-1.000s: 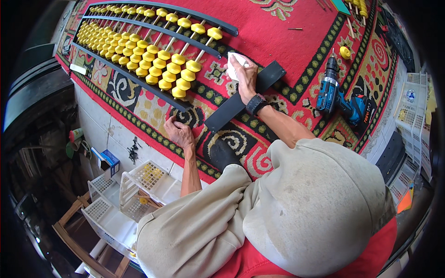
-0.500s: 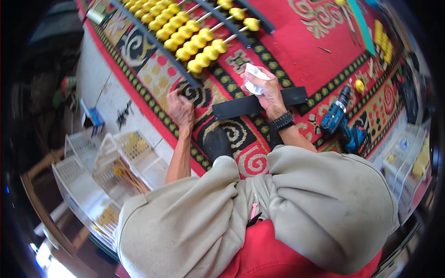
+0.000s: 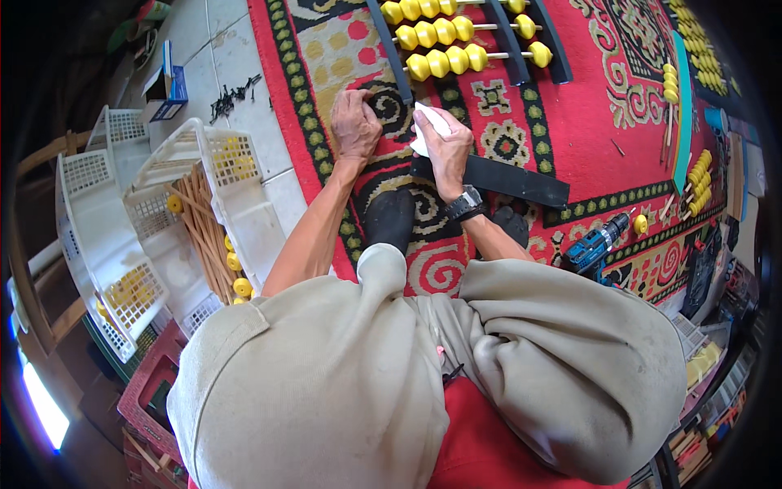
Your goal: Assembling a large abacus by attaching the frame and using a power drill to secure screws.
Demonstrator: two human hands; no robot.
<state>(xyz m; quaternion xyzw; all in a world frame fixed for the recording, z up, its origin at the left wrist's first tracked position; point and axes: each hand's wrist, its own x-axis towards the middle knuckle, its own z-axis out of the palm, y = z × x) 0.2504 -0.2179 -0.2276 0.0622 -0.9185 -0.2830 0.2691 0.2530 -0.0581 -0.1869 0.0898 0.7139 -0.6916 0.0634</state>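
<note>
My right hand (image 3: 444, 151) grips a white pointed object (image 3: 432, 129) whose exact kind I cannot make out. Beneath that hand and wrist, a flat black board (image 3: 521, 181) lies across the carpet near my feet. My left hand (image 3: 355, 124) is curled and low over the carpet's border; its fingertips are partly hidden, so whatever they hold does not show. Just beyond both hands stands a black abacus-like frame (image 3: 387, 45), with yellow beads (image 3: 440, 63) threaded on pale wooden rods.
White plastic baskets (image 3: 114, 236) with wooden rods (image 3: 199, 228) and yellow beads stand at the left. Dark screws (image 3: 236, 96) lie on the tiles by a blue box (image 3: 165, 90). A blue cordless drill (image 3: 593, 247) rests at the right, beyond it a teal strip (image 3: 683, 114).
The view has swung, so the frame sits further right and higher, and more baskets show. My right hand has turned over the board, still gripping the white object. My left hand stays curled.
</note>
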